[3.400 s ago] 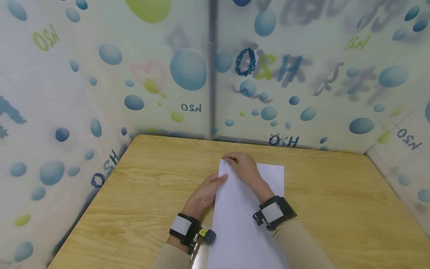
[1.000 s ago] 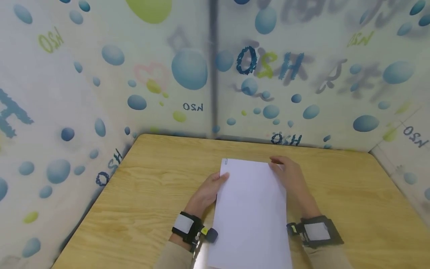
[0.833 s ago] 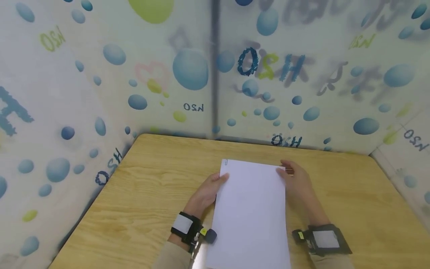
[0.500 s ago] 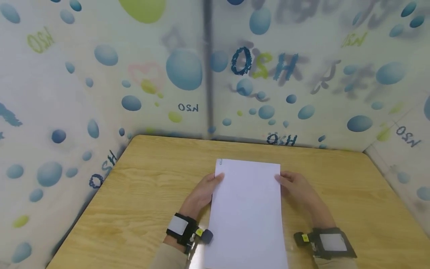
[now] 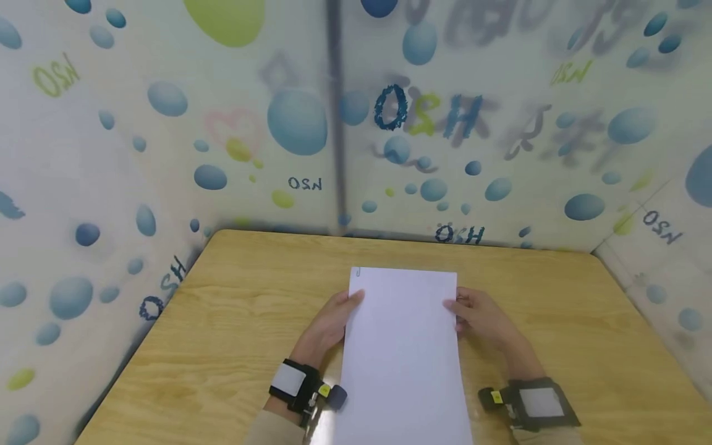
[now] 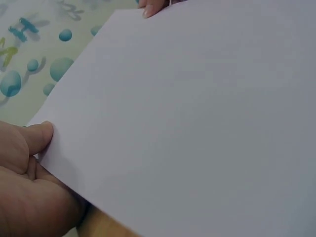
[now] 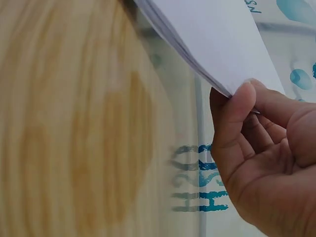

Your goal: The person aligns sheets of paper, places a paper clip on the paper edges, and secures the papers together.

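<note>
A stack of white paper sheets [image 5: 403, 364] is held up over the table, with a small paper clip [image 5: 358, 272] on its top left corner. My left hand [image 5: 327, 324] grips the left edge, thumb on the top sheet and the other fingers behind. On the right edge, a little below the top corner, my right hand [image 5: 485, 316] pinches the stack. In the right wrist view several layered edges of the paper [image 7: 232, 44] show, with the right thumb and fingers [image 7: 239, 106] closed on them. The left wrist view has the left thumb [image 6: 40, 136] lying on the sheet.
A wooden table [image 5: 250, 296] spreads under the hands. Behind it and at both sides stand pale wall panels [image 5: 250, 204] printed with blue and green bubbles and lettering. Each wrist wears a black strap [image 5: 541, 405] with a small camera.
My right hand has left the clipped top left corner, crossed to the right edge and slid down a little, now pinching it. My left hand keeps its grip on the left edge.
</note>
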Available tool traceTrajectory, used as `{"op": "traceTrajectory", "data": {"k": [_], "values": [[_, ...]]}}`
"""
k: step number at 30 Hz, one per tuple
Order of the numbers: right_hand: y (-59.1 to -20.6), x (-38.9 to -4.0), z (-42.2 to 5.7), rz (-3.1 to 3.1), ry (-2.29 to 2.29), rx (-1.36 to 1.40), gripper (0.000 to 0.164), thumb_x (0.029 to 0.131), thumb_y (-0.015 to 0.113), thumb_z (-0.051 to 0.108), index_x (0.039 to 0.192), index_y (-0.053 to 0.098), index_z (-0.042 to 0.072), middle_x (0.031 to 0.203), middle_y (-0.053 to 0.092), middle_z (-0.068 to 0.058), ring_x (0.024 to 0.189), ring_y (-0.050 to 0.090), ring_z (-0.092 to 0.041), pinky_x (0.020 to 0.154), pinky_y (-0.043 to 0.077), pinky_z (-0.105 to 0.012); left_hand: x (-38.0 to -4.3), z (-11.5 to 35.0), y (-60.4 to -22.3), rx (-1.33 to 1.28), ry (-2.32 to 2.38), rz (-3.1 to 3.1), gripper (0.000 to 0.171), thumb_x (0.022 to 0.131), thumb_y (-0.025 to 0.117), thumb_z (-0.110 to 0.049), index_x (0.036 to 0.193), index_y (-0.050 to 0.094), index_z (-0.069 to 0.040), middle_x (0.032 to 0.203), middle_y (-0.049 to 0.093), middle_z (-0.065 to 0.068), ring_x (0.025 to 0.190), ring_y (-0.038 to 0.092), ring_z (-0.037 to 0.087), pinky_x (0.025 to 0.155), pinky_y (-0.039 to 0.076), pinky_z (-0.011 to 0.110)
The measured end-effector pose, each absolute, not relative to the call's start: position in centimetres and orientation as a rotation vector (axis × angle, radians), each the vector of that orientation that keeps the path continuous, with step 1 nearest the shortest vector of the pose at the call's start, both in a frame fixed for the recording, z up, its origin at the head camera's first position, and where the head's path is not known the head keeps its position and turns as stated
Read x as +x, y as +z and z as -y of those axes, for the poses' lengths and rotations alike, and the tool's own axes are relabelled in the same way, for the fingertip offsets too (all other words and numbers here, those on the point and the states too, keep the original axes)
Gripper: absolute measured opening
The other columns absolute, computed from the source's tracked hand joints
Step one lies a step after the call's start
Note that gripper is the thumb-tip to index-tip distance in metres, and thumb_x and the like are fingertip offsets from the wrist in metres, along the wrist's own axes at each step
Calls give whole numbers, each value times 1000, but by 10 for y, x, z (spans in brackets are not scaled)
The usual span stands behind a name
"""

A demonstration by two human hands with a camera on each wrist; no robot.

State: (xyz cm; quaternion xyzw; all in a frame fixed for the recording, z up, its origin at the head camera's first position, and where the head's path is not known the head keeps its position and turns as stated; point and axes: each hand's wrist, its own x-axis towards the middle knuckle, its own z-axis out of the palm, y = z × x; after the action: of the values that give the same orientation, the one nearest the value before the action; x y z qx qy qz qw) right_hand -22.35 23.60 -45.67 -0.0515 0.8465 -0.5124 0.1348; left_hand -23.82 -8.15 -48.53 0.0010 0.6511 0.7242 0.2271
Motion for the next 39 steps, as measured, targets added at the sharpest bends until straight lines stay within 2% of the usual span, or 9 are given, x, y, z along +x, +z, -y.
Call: {"op": "traceTrajectory", "data": {"k": [8,14,20,29,39], "values": [[-458,-223,-231,-2467,-1527,-117,19,100,57,22,103,56,3,76,55,-9,70,57,-25,65,51,-32,-237,90,-483,25,1972,-1846,43,101,49,-39,131,57,-10,109,63,11,95,60,22,81,48,35],[-455,-221,-231,-2526,-1501,-86,20,100,56,23,98,53,3,77,54,-9,70,58,-25,65,51,-33,-241,105,-478,14,1927,-2008,36,101,55,-21,131,57,-2,109,65,13,91,65,23,79,54,35],[-451,-221,-231,-2555,-1475,-66,20,101,56,24,105,56,4,80,57,-9,72,58,-24,67,50,-34,-243,110,-471,11,1886,-2114,23,97,58,-6,117,64,3,96,67,14,80,66,23,71,56,35],[-451,-222,-232,-2576,-1450,-63,19,101,56,22,103,56,3,78,57,-8,72,60,-22,68,51,-30,-242,110,-469,23,1801,-2158,21,94,64,-7,112,65,4,89,65,13,74,64,22,66,56,33],[-450,-219,-239,-2556,-1388,-37,27,101,55,22,116,59,-1,97,64,-10,83,62,-22,74,53,-33,-242,103,-470,-54,1786,-2174,19,92,67,-6,108,66,3,86,64,12,70,62,20,61,55,31]]}}
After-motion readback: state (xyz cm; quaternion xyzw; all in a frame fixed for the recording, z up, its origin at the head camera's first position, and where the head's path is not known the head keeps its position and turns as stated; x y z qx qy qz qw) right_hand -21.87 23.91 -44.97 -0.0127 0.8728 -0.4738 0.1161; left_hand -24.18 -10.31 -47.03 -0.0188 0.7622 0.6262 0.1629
